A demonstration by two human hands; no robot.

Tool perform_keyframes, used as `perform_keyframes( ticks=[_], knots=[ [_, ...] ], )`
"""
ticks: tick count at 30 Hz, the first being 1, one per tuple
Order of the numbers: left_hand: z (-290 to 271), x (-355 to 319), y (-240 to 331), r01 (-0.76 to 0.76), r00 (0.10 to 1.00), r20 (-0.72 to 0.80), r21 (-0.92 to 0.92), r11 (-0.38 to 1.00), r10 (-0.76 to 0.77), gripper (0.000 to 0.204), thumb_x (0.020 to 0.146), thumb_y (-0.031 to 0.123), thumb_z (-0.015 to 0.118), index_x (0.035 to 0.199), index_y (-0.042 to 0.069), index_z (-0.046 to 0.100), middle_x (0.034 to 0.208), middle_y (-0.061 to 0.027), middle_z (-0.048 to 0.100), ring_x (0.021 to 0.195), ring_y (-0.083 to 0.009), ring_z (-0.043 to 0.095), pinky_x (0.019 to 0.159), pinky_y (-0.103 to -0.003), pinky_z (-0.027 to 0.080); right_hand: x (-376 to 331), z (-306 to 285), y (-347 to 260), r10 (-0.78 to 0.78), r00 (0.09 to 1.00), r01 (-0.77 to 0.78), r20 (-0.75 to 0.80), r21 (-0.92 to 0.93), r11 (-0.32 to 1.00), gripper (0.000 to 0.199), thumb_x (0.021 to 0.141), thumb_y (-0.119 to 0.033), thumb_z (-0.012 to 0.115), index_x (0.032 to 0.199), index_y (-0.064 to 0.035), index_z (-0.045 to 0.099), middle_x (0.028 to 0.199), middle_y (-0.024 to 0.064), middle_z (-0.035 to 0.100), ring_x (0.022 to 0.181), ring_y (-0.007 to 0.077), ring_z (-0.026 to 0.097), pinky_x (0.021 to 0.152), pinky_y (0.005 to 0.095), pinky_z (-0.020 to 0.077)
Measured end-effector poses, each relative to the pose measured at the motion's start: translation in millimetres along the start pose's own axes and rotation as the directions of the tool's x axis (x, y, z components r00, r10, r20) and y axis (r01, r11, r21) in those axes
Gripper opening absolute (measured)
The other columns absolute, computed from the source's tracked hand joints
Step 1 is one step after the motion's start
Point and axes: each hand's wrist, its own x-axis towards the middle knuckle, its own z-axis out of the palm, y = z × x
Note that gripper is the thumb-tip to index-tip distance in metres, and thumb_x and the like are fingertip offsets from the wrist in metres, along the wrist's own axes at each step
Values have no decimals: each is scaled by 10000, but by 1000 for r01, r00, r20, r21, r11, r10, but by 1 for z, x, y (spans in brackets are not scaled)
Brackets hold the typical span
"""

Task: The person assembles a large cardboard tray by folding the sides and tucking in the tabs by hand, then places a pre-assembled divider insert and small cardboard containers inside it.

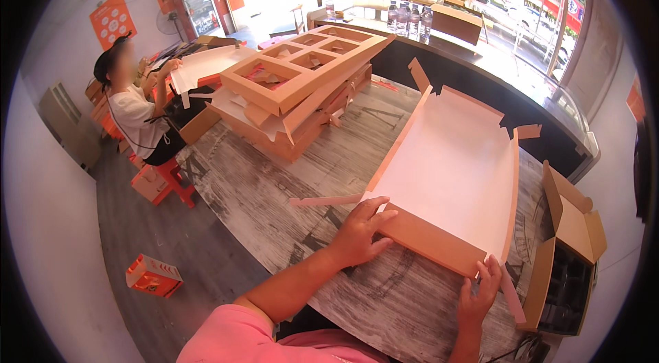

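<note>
A large cardboard tray (pixel 446 164), brown outside and white inside, lies on the table before me with its walls partly folded up. My left hand (pixel 360 234) grips its near left corner, thumb and fingers around the folded wall. At the near right corner, my right hand (pixel 480 287) has its fingers bent over the edge, closed on the board. A narrow flap (pixel 326 201) sticks out to the left beside my left hand. Another flap (pixel 511 298) slants down beside my right hand. Small tabs stand out at the tray's far corners.
Left of the tray, stacked cardboard boxes with a windowed lid (pixel 278 81) on top rest on the wooden table (pixel 247 184). An open carton (pixel 563 280) stands at the right. A seated person (pixel 137 109) handles a white sheet; bottles (pixel 408 19) line the far counter.
</note>
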Motion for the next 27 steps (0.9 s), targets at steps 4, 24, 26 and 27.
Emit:
perform_keyframes(
  ticks=[4, 24, 26, 27],
  knots=[
    [-4, 1, 3, 11, 999, -44, -23, 1000, -12, 577, 782, 134, 897, 1317, 70, 687, 1496, -208, 554, 1355, -391, 559, 1119, -473, 476, 0, -4, 0, -15, 1000, 16, 14, -29, 999, 474, 848, 78, 681, 1313, 9, 627, 1529, 251, 476, 1424, 437, 496, 1169, 523, 442],
    [-5, 6, -18, -28, 967, -255, -217, 976, -29, 108, 871, -9, 767, 951, 17, 700, 1107, -107, 702, 963, -220, 686, 781, -318, 567, -4, -4, 18, 57, 980, -1, -188, 284, 959, 67, 1017, -31, 628, 1030, -45, 564, 1293, 155, 594, 1100, 240, 613, 1017, 396, 515],
    [-6, 5, -20, 12, 962, -265, -215, 976, -70, 98, 884, 5, 761, 962, 17, 702, 1032, -95, 713, 890, -205, 690, 753, -318, 564, -6, -3, 25, 126, 975, -50, -181, 374, 926, 48, 1045, -41, 604, 1046, -39, 556, 1288, 145, 594, 1061, 203, 605, 1005, 366, 509],
    [-9, 6, -18, 55, 959, -258, -229, 972, -115, 94, 890, 18, 759, 966, 19, 704, 994, -88, 716, 854, -196, 689, 738, -317, 561, -6, -3, 26, 184, 967, -93, -175, 430, 898, 45, 1057, -48, 596, 1049, -35, 553, 1279, 138, 595, 1041, 187, 601, 998, 354, 507]
  ],
)
